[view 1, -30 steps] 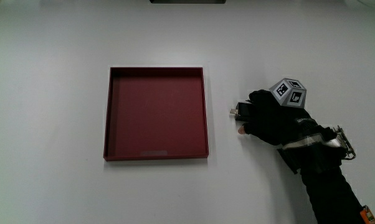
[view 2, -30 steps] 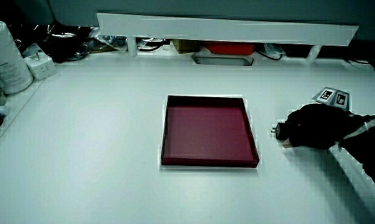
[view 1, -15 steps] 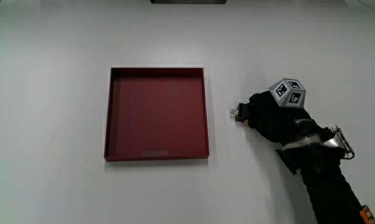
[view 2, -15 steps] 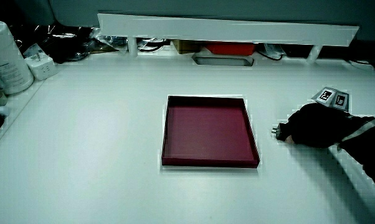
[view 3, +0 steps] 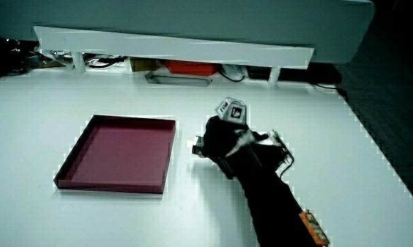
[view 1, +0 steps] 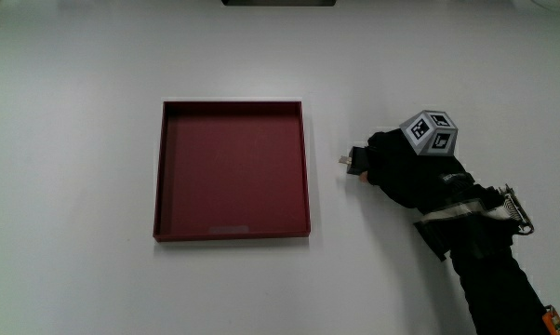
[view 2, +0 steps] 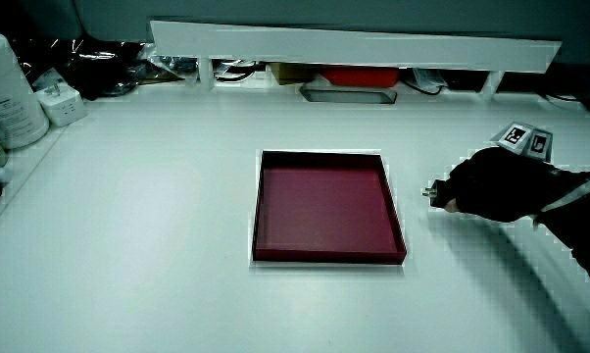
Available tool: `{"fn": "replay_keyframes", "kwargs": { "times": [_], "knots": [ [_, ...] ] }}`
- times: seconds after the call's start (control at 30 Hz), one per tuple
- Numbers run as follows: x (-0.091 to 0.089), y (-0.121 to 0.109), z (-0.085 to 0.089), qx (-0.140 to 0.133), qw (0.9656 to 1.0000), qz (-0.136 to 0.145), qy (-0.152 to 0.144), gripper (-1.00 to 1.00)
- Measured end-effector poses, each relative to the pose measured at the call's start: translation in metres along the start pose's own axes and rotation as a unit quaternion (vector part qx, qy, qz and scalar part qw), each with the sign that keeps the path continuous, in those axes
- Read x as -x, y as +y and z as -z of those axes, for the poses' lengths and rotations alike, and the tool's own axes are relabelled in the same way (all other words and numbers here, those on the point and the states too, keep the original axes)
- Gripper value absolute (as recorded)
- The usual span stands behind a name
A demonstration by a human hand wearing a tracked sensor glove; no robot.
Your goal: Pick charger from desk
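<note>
My hand (view 1: pixel 403 170) is closed around the charger (view 1: pixel 355 161), and only the end with the metal prongs shows out of my fingers. The charger is beside the red tray (view 1: pixel 232 169), at about 3 o'clock from it and apart from its wall. In both side views the hand (view 2: pixel 491 184) (view 3: pixel 219 143) has the same grip, low over the white table (view 1: pixel 94 279).

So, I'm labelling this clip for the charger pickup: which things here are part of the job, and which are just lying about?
Part of the job:
- charger, in the hand's grasp beside the red tray
- hand, closed on the charger

Just lying about:
- red tray, with nothing in it
- white bottle at the table's edge
- white plug adapter beside the bottle
</note>
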Motion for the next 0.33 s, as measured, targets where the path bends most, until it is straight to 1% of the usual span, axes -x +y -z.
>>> {"fn": "replay_keyframes", "kwargs": {
  "times": [0.07,0.1,0.17,0.2,0.23,0.27,0.3,0.33],
  "knots": [
    [0.009,-0.002,-0.006,-0.009,0.9999,-0.011,0.004,1.0],
    [0.017,-0.005,-0.011,-0.014,0.9995,-0.026,0.005,1.0],
    [0.031,-0.009,-0.017,-0.019,0.9989,-0.042,0.0,1.0],
    [0.041,-0.012,-0.021,-0.028,0.9981,-0.054,0.006,1.0],
    [0.046,-0.01,-0.021,-0.019,0.9975,-0.068,0.007,1.0],
    [0.056,-0.013,-0.024,-0.029,0.9967,-0.075,0.005,1.0],
    [0.064,-0.015,-0.026,-0.024,0.9955,-0.091,0.01,1.0],
    [0.07,-0.012,-0.025,-0.019,0.9951,-0.097,0.012,1.0]
  ]
}}
